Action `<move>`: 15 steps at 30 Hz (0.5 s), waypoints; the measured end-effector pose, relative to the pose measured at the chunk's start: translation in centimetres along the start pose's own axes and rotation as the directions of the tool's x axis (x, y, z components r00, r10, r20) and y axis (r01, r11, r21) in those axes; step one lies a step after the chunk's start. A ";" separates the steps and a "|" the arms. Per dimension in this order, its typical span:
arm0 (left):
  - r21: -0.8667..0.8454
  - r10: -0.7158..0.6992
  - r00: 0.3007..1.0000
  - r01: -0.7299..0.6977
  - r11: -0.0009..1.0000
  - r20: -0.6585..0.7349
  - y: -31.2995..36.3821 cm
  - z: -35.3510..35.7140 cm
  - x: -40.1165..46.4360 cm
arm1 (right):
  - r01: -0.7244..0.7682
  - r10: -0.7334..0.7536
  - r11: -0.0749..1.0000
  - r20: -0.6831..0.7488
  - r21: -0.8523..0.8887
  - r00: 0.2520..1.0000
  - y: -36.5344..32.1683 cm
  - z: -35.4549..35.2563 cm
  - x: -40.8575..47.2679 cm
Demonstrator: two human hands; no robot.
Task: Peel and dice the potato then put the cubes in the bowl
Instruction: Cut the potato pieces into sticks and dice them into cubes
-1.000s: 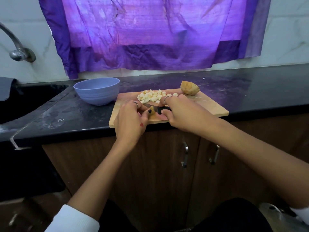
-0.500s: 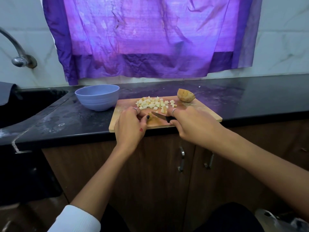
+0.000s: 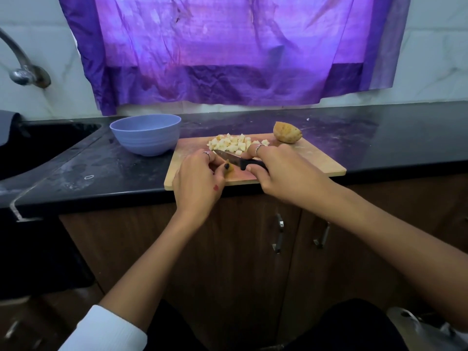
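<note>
1 heap of pale potato cubes

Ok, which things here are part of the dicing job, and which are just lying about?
Job: knife held by right hand; potato piece held by left hand; cubes; unpeeled potato; cutting board; bowl.
Lying about: faucet; purple cloth.

Both forearms reach forward, bare to the white cuff on the left. Left hand lies palm down, fingers curled, apparently pinching a small piece; fingertips partly hidden. Right hand grips a knife handle, knuckles up, ring visible.
</note>
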State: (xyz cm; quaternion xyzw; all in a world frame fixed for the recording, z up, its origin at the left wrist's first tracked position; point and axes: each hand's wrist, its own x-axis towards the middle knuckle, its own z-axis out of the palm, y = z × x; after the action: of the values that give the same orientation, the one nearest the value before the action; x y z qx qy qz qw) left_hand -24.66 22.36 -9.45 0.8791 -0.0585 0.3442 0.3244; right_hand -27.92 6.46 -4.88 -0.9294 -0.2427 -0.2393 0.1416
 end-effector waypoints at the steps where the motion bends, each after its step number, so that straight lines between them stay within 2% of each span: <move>1: -0.005 0.011 1.000 -0.011 1.000 0.006 -0.1 0.0 0.0 | -0.007 0.007 1.000 0.015 -0.007 1.000 -0.2 0.2 0.3; 8: 0.043 -0.027 0.999 0.029 0.999 -0.026 0.2 0.1 -0.1 | 0.016 -0.010 0.997 0.078 -0.078 0.997 -0.5 0.8 1.2; 15: 0.043 -0.034 0.999 0.034 0.999 0.000 0.2 0.2 0.1 | 0.028 -0.015 0.989 0.089 -0.144 0.996 -0.2 -0.2 -2.0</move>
State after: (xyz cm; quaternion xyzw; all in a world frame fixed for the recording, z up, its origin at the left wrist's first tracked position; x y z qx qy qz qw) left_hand -24.58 22.12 -9.41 0.8868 -0.0363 0.3395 0.3113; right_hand -29.61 5.84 -5.70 -0.9442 -0.2405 -0.2169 0.0601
